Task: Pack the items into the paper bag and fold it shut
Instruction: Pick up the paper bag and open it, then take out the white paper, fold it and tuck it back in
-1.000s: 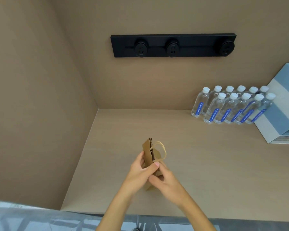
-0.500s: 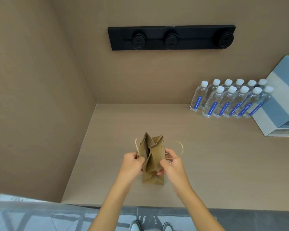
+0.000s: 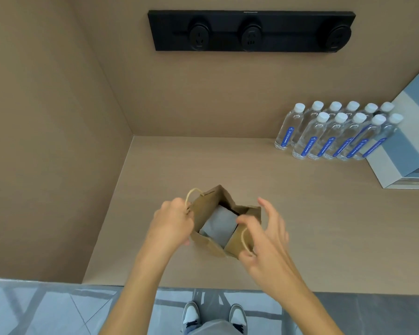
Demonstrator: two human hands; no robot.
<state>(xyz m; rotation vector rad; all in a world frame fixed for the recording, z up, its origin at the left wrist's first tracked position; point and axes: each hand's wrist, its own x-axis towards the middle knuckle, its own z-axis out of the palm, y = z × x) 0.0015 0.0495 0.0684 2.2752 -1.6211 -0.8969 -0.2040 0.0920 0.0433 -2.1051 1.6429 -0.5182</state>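
Left hand [image 3: 172, 222] pinches the paper bag [image 3: 213, 245]'s 9 o'clock rim; right hand [image 3: 264, 234], fingers splayed, thumb and forefinger hold the 3 o'clock rim on the table [image 3: 300, 213].

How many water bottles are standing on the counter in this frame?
11 water bottles, clustered at the counter's back right beside the blue-and-white box: six in the back row, five in front. More may be hidden behind them.

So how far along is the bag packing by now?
Partly done. A grey item already sits inside the paper bag. The left hand and right hand hold its mouth open. Folding it shut is left; I see no other loose items nearby.
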